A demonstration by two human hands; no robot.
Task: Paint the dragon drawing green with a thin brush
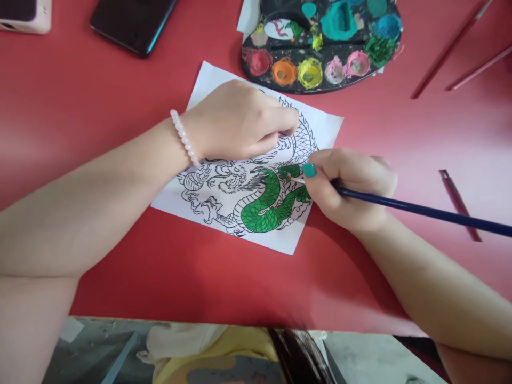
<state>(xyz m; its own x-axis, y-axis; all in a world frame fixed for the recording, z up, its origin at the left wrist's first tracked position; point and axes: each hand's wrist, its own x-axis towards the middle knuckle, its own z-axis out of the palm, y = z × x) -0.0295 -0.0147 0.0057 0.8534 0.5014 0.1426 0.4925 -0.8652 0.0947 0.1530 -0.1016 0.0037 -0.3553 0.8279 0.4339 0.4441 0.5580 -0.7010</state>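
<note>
A white sheet (324, 128) with a line-drawn dragon lies on the red table (80, 80); part of the dragon's body (260, 210) is painted green. My left hand (236, 120), with a pale bead bracelet at the wrist, rests curled on the sheet's upper part and presses it down. My right hand (348, 186) is closed on a blue-handled paintbrush (420, 210). The brush tip touches the green area near the sheet's right edge.
A dark paint palette (320, 48) with several coloured wells sits just beyond the sheet. A black phone (132, 21) lies at top left, beside a pale device (24, 13). Red brushes (452, 48) lie at right, a maroon tool (458, 202) near my right wrist.
</note>
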